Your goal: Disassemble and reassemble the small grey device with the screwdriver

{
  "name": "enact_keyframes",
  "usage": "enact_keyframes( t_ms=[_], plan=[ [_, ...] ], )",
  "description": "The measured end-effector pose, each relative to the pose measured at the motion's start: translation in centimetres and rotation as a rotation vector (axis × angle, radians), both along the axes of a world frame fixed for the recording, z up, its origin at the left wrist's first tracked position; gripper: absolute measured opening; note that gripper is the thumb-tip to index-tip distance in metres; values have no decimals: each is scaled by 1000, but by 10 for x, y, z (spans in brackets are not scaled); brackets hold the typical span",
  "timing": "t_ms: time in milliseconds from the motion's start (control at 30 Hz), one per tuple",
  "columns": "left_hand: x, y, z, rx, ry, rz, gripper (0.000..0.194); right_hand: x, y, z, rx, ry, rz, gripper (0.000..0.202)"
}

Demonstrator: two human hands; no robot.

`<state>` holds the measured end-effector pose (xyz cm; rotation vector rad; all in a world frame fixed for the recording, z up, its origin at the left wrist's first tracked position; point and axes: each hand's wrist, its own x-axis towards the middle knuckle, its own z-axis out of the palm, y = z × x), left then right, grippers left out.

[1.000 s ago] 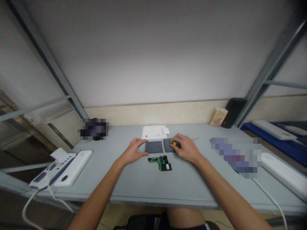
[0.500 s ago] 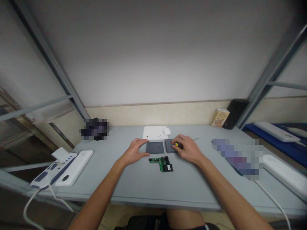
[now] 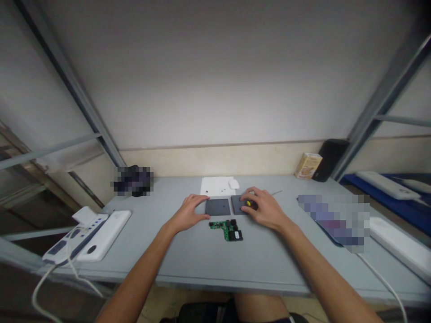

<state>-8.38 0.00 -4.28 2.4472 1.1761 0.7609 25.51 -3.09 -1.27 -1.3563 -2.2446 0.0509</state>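
Spans the left corners of a dark gray panel [image 3: 218,207] at center frame with the left hand [image 3: 188,213], thumb and fingers parted wide (can't tell whether pinching or merely touching). Just right of center, holds a screwdriver [image 3: 249,203] in the right hand [image 3: 263,207], fingers curled round its yellow-marked handle, thin shaft jutting toward upper right, fingertips over a second gray panel [image 3: 236,206] beside the first. Below both, has a green circuit board [image 3: 226,227] on the table [image 3: 202,262]; above, a white sheet [image 3: 215,184] with tiny dark pieces [image 3: 206,192].
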Motion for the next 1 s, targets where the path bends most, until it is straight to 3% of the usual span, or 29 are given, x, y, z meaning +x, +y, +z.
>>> enact_keyframes(
  t_ms=[167,300,467,700,800,1000],
  plan=[
    [-1,-1,0,-18,-3,6,64,3,0,4,6,16,11,25],
    [0,-1,-1,-15,-5,7,63,-12,-14,17,30,-9,57,22],
    [1,-2,1,-12,-4,-1,62,-45,-43,24,-70,-120,337,33],
    [3,-6,5,-39,-10,14,60,-49,-48,15,-186,-161,330,48],
    [3,-6,3,-63,-33,42,66,-45,-48,16,-199,-154,334,45],
    [0,-3,0,-109,-48,34,75,-47,-25,18,-45,-143,254,43]
  ],
)
